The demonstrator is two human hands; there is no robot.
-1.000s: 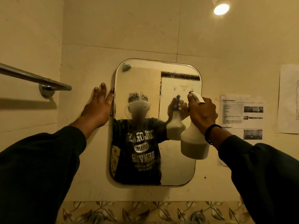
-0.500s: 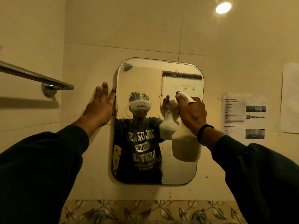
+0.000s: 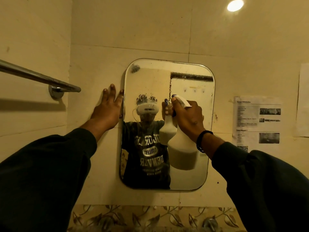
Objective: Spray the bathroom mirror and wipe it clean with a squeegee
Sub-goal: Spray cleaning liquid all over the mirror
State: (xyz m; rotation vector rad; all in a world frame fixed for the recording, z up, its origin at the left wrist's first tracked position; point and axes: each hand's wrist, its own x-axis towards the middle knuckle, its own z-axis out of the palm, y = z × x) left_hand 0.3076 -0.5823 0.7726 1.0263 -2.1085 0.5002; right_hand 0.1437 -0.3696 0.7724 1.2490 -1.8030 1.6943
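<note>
Two hands share the work at a wall-hung bathroom mirror (image 3: 189,84). Left hand (image 3: 107,113), fingers straight and slightly apart, presses flat on the tiled wall (image 3: 150,34) at the mirror's left edge, apparently to brace the body or steady the glass. Right hand (image 3: 187,119) is clamped round the neck of a white spray bottle (image 3: 182,153), nozzle aimed close at the upper glass, where droplets already cling. No squeegee is visible; wiping has probably not begun.
</note>
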